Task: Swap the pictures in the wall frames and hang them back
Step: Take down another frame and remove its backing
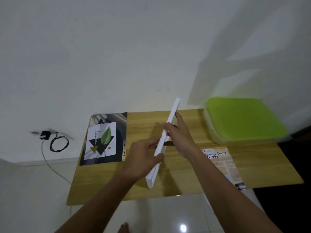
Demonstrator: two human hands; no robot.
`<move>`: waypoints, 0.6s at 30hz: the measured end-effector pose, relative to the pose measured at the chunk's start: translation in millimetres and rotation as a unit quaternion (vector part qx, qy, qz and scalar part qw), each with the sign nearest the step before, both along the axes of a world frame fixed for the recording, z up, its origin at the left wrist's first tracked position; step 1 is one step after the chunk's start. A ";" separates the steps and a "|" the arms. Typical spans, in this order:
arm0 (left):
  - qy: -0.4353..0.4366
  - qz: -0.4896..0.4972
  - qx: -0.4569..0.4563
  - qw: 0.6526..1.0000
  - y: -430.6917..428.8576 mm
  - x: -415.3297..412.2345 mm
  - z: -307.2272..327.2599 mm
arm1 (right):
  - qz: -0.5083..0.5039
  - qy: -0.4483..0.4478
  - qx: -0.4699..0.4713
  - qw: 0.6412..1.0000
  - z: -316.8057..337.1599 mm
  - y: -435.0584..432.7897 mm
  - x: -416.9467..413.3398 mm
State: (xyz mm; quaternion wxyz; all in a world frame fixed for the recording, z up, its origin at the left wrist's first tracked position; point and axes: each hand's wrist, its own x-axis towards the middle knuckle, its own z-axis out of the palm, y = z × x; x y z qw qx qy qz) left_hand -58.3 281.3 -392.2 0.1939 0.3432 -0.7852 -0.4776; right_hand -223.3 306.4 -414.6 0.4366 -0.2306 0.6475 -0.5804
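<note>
I hold the frame (pixel 174 110) edge-on and tilted over the counter (pixel 109 182); I cannot tell whether its low corner touches the wood. My left grip (pixel 146 158) pinches the lower stretch, thumb over the rim. My right grip (pixel 180 137) curls round the upper stretch. Both holds sit on a thin rim, so I judge a twist could let it slide and strike corner-first. If the back is loose, its contents may drop out. The leaf print (pixel 102 140) lies flat at left. The news page (pixel 222 163) at right reaches the front edge, and a brush from my forearm could send it to the floor.
</note>
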 end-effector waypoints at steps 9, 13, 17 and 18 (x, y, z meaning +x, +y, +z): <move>-0.075 0.110 0.040 0.990 -25.0 -15.5 -51.6 | -0.100 -0.037 -0.001 0.994 -32.8 30.7 -35.3; -0.129 0.079 0.202 0.968 -55.1 -7.3 -95.9 | -0.123 -0.099 0.000 0.987 -56.8 38.6 -45.1; -0.117 0.111 0.194 0.968 -63.3 0.8 -133.0 | -0.083 0.027 0.060 0.994 -85.3 36.5 -53.8; -0.127 0.121 0.177 0.968 -62.3 0.8 -139.4 | -0.061 0.076 0.077 0.992 -94.1 34.1 -55.4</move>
